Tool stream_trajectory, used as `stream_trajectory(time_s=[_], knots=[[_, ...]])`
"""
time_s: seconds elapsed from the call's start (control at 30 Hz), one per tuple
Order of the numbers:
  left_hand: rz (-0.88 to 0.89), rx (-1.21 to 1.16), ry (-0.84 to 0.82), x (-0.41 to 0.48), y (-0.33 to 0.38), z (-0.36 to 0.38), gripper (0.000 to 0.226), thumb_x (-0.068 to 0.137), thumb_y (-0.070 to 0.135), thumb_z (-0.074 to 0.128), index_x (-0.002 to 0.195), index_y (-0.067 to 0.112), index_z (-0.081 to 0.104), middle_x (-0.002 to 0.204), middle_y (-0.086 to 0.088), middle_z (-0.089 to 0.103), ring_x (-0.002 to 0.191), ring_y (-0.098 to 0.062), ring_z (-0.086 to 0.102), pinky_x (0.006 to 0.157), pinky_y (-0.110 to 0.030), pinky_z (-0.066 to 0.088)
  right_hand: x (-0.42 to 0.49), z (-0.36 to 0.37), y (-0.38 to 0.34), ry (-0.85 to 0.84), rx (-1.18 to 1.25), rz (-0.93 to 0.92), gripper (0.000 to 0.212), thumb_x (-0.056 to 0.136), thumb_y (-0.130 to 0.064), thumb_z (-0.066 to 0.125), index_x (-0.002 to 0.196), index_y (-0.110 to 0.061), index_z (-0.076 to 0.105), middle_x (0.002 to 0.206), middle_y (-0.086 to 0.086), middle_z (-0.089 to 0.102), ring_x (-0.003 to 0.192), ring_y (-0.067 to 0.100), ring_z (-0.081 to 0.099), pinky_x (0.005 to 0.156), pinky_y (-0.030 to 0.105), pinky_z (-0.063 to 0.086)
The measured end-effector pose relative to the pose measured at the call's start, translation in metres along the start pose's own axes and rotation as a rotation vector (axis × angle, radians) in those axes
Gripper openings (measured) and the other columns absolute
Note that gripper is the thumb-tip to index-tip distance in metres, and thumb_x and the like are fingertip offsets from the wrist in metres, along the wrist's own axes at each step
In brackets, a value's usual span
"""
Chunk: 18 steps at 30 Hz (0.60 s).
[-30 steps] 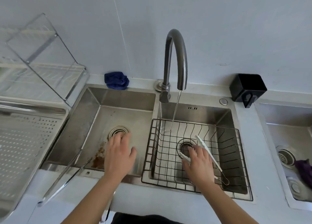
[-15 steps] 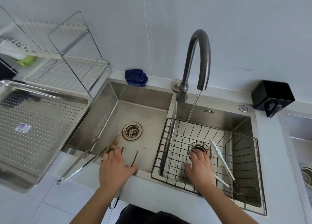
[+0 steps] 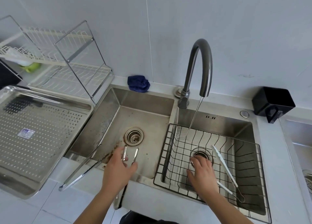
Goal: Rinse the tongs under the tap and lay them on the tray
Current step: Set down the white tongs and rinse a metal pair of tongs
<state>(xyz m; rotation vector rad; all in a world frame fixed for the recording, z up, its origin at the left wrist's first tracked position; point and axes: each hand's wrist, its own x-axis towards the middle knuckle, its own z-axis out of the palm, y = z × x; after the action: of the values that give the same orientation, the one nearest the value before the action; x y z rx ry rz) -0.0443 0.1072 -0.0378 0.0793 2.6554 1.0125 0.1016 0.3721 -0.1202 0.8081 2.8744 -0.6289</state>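
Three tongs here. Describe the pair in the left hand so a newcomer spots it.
Find the left sink basin, in front of its drain. The short metal tongs poke from the left hand, scalloped tips toward the drain. They are stubbier than the long metal tongs leaning over the basin's front edge, and bare metal, unlike the white tongs in the wire basket.

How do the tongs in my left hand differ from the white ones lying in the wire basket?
The metal tongs are shiny steel; the white tongs are slim and white, with a wire loop at the hinge. The left hand grips the metal tongs over the left basin, while the white tongs lie loose in the wire basket. Both have their arms spread, and neither is under the stream.
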Motion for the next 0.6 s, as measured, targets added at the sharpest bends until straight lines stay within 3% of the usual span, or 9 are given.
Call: stream_trajectory(time_s=[0.07, 0.17, 0.27, 0.33, 0.43, 0.53, 0.6], knots=[[-0.010, -0.223, -0.076, 0.005, 0.018, -0.003, 0.063, 0.080, 0.029, 0.082, 0.133, 0.035, 0.048, 0.105, 0.009, 0.066, 0.092, -0.010, 0.066, 0.075, -0.026, 0.051, 0.004, -0.002, -0.002, 0.017, 0.061, 0.001, 0.050, 0.094, -0.030, 0.069, 0.141, -0.015, 0.059, 0.143, 0.003, 0.056, 0.135, 0.026, 0.044, 0.114, 0.038, 0.038], [-0.044, -0.471, -0.238, 0.012, 0.049, -0.002, 0.064, 0.078, 0.027, 0.081, 0.136, 0.035, 0.054, 0.123, 0.008, 0.064, 0.109, -0.016, 0.066, 0.094, -0.039, 0.055, 0.015, -0.019, -0.016, 0.060, 0.230, 0.034, 0.041, 0.096, -0.029, 0.068, 0.136, -0.017, 0.063, 0.132, -0.002, 0.062, 0.128, 0.022, 0.048, 0.105, 0.031, 0.039], [-0.053, -0.680, -0.418, 0.013, 0.074, 0.006, 0.062, 0.074, 0.024, 0.071, 0.135, 0.028, 0.060, 0.112, -0.003, 0.071, 0.089, -0.017, 0.071, 0.074, -0.034, 0.058, 0.027, -0.049, -0.043, 0.063, 0.510, 0.079, 0.023, 0.100, -0.033, 0.063, 0.117, -0.023, 0.073, 0.106, -0.014, 0.072, 0.104, 0.008, 0.064, 0.092, 0.028, 0.050], [-0.022, -0.735, -0.506, 0.010, 0.088, 0.011, 0.046, 0.077, 0.021, 0.065, 0.122, 0.029, 0.070, 0.101, -0.006, 0.072, 0.081, -0.017, 0.068, 0.068, -0.031, 0.055, 0.035, -0.071, -0.064, 0.005, 0.779, 0.112, 0.022, 0.101, -0.035, 0.061, 0.095, -0.022, 0.077, 0.085, -0.005, 0.076, 0.080, 0.012, 0.070, 0.083, 0.039, 0.060], [0.012, -0.798, -0.630, 0.006, 0.101, 0.019, 0.035, 0.083, 0.019, 0.056, 0.110, 0.029, 0.076, 0.091, -0.005, 0.070, 0.081, -0.018, 0.065, 0.068, -0.035, 0.053, 0.041, -0.095, -0.091, -0.087, 1.101, 0.108, 0.030, 0.101, -0.038, 0.061, 0.086, -0.021, 0.080, 0.081, 0.004, 0.077, 0.066, 0.017, 0.068, 0.072, 0.038, 0.061], [0.050, -0.804, -0.694, 0.003, 0.109, 0.024, 0.037, 0.087, 0.019, 0.052, 0.116, 0.024, 0.074, 0.093, -0.006, 0.071, 0.084, -0.019, 0.063, 0.070, -0.036, 0.051, 0.044, -0.104, -0.104, -0.101, 1.109, 0.080, 0.037, 0.103, -0.042, 0.057, 0.080, -0.024, 0.080, 0.073, 0.000, 0.073, 0.064, 0.014, 0.065, 0.068, 0.033, 0.060], [0.069, -0.791, -0.695, 0.004, 0.111, 0.025, 0.037, 0.089, 0.019, 0.051, 0.118, 0.024, 0.073, 0.093, -0.005, 0.072, 0.085, -0.018, 0.063, 0.070, -0.034, 0.053, 0.046, -0.105, -0.105, -0.053, 1.130, 0.118, 0.041, 0.103, -0.042, 0.058, 0.078, -0.015, 0.077, 0.069, 0.000, 0.070, 0.061, 0.014, 0.062, 0.063, 0.031, 0.057]])
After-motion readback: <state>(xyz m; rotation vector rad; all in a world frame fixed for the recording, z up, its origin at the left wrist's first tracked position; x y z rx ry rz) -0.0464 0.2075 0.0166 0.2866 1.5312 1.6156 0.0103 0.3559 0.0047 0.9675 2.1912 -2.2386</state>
